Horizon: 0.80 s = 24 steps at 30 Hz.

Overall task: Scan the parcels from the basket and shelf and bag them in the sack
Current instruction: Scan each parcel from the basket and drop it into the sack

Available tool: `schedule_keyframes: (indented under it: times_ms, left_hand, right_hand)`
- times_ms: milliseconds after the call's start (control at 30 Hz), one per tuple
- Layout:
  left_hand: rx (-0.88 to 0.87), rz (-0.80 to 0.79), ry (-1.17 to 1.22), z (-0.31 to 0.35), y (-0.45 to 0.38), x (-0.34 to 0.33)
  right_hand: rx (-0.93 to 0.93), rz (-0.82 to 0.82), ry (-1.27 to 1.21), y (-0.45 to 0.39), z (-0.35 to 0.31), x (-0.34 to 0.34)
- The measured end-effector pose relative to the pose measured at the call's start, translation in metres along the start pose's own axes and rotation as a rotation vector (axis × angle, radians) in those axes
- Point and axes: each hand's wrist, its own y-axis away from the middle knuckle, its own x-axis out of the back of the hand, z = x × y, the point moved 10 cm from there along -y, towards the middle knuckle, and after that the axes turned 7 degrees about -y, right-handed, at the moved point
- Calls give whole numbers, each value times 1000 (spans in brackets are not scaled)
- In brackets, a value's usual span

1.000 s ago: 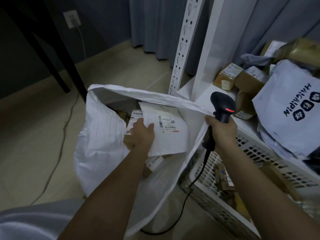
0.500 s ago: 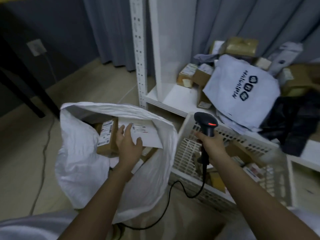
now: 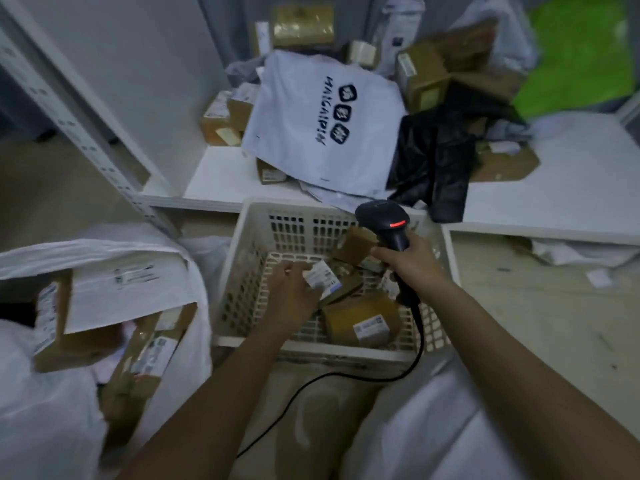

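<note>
Left hand (image 3: pixel 292 289) down in basket (image 3: pixel 239 271), fingers curled round small labelled parcel (image 3: pixel 323 280); right hand (image 3: pixel 412 263) wrapped round scanner (image 3: pixel 384 220), red light on, held just above basket. Sack (image 3: pixel 104 251) open at left with boxes inside; shelf (image 3: pixel 221 174) behind, piled with more. Best to lift parcel clear, turn label up toward scanner, hold steady, then across into sack, minding cable (image 3: pixel 346 379).

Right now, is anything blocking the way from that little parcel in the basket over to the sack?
Only the basket wall on the sack's side. The left hand must lift the small parcel over it; the sack gapes open beside the basket.
</note>
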Motion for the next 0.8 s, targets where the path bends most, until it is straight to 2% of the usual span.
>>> schedule_keyframes:
  times_ms: [133, 233, 300, 500, 667, 800]
  left_hand:
    - [70, -273, -42, 0, -14, -87]
    - [-16, -488, -205, 4, -20, -144]
    - [-61, -562, -276, 1, -25, -175]
    - [-69, -644, -658, -31, -37, -230]
    - [-133, -574, -723, -30, -42, -235]
    - [-34, -487, -606, -29, -48, -206]
  right_hand:
    - [-56, -61, 19, -20, 21, 3]
    - [-35, -112, 34, -33, 20, -1]
    - [-41, -116, 37, -42, 25, -2]
    - [-47, -151, 21, -58, 29, -12]
    - [-51, -183, -63, -62, 22, -15]
    - [-11, -144, -51, -64, 12, -11]
